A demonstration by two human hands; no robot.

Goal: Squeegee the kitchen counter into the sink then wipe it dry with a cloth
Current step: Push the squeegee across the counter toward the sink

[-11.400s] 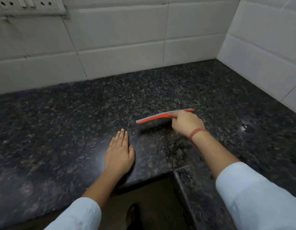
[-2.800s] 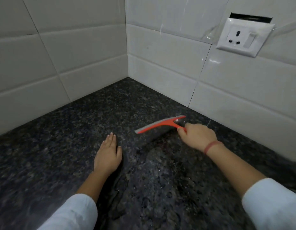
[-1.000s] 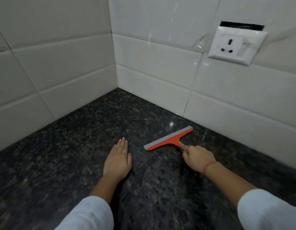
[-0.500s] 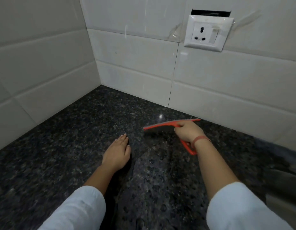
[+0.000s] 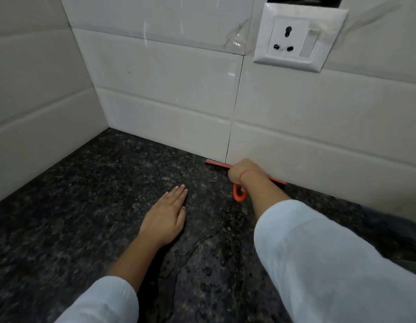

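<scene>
An orange squeegee lies with its blade along the foot of the tiled back wall, on the dark speckled counter. My right hand is shut on its handle, whose orange loop end sticks out below my wrist. My left hand rests flat on the counter, fingers together, to the left of the squeegee and apart from it. Water droplets and a wet streak lie on the counter between my forearms. No cloth is in view.
White tiled walls meet in a corner at the back left. A white wall socket sits above the squeegee. A dark edge, possibly the sink, shows at the far right.
My right hand has pushed the squeegee away from me until its blade reached the foot of the back wall. The view has swung further right. My left hand has stayed flat on the counter.
</scene>
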